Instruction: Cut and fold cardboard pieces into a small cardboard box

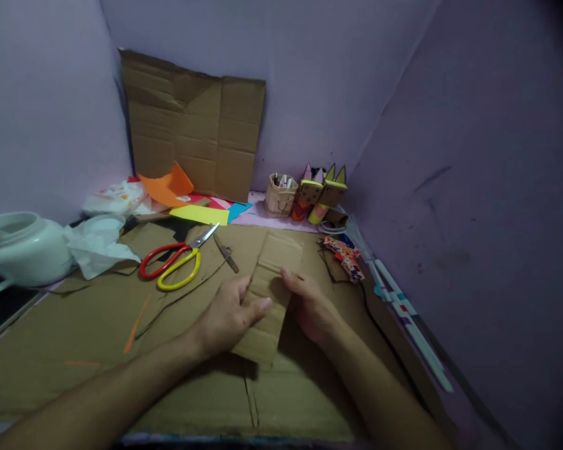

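A creased strip of brown cardboard [267, 287] is held up at the middle of the view, over a cardboard-covered tabletop [94, 325]. My left hand [228, 312] grips its left edge, the thumb lying across the front. At the right edge my right hand [309, 303] holds the same piece, thumb on the front and the other fingers mostly hidden behind it. Scissors with one red and one yellow handle [181, 257] lie partly open to the left of my left hand. A thin brown scrap [226, 253] rests beside the blades.
Behind stand a cardboard sheet [194, 125], a woven pen holder [280, 197] and eared paper figures [321, 194]. Coloured paper [199, 214] lies before the sheet. A white teapot [32, 247] is left; a dark cable [385, 331] and paper strips [417, 328] run along the right.
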Tool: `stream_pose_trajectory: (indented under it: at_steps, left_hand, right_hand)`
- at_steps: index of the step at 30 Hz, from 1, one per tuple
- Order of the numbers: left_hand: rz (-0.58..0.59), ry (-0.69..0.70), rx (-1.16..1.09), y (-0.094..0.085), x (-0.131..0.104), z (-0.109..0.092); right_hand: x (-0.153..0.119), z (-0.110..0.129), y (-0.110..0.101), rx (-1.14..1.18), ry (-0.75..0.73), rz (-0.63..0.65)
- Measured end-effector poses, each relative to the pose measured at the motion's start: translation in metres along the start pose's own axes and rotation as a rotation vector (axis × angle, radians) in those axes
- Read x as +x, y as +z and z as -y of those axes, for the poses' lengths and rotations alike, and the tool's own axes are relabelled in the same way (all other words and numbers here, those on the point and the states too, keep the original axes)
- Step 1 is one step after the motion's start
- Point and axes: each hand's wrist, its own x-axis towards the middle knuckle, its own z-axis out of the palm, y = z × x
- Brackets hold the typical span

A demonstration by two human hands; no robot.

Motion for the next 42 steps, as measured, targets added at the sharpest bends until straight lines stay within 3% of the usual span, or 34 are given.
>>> stream_pose_trajectory:
  at_steps: [4,10,18,23,30,37,40,42]
  left_hand:
    - [0.056,-0.024,0.143,0.009,-0.006,0.001]
    - [0.011,0.010,0.309,0.010,-0.007,0.006]
    - [0.142,-0.051,0.172,0.001,-0.004,0.003]
    - [0.082,-0.089,0.243,0.004,-0.006,0.010]
    - [0.009,0.015,0.315,0.011,-0.012,0.010]
    - [0.043,0.022,0.382,0.007,-0.010,0.005]
    - [0.117,0.020,0.434,-0.001,-0.009,-0.004]
    - [0.150,0.040,0.487,-0.016,-0.008,-0.012]
  right_hand:
    - [0.000,-0.003,0.007,0.201,0.052,-0.088]
    - [-0.004,-0.007,0.010,0.245,-0.092,-0.228]
    - [-0.001,-0.005,0.006,0.212,-0.165,-0.295]
    - [0.000,-0.003,0.007,0.233,-0.224,-0.356]
    - [-0.001,-0.004,0.012,0.274,-0.252,-0.381]
    - [0.000,-0.004,0.010,0.304,-0.196,-0.348]
    - [0.001,-0.002,0.006,0.302,-0.176,-0.276]
    - [0.002,0.001,0.002,0.312,-0.177,-0.242]
